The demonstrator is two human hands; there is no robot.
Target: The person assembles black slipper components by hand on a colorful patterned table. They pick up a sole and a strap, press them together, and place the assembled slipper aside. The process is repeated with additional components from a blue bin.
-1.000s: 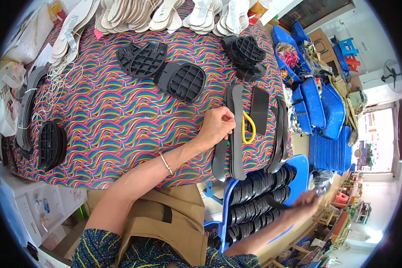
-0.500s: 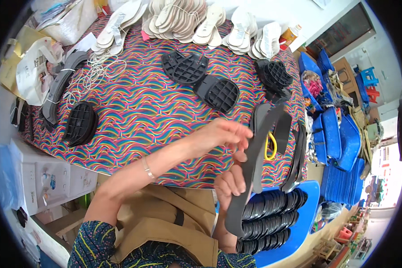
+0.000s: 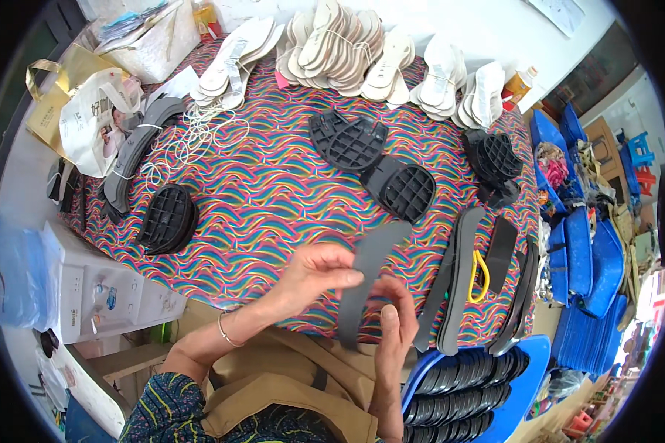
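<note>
A curved dark grey flat strip (image 3: 371,273) is held upright above the table's near edge. My left hand (image 3: 314,277) pinches its left edge, the thumb lying on the face toward me. Just right of the strip's lower half is my right hand (image 3: 397,321), its thumb and curved fingers apart; whether the fingertips touch the strip's edge is hard to see. More long grey strips (image 3: 459,277) lie on the table to the right, beside a yellow loop (image 3: 480,277) and a black strip piece (image 3: 502,251).
Black gridded sole pieces (image 3: 351,140) lie mid-table, with another stack (image 3: 168,219) at left. Tied cream insoles (image 3: 332,44) line the back wall. Tangled white string (image 3: 196,140) lies near bundled grey strips (image 3: 137,151). A blue bin (image 3: 528,369) of black parts stands lower right.
The strip has moved left, away from the strips on the right. My left hand has taken hold of its edge, and my right hand's grip has loosened. The view has shifted.
</note>
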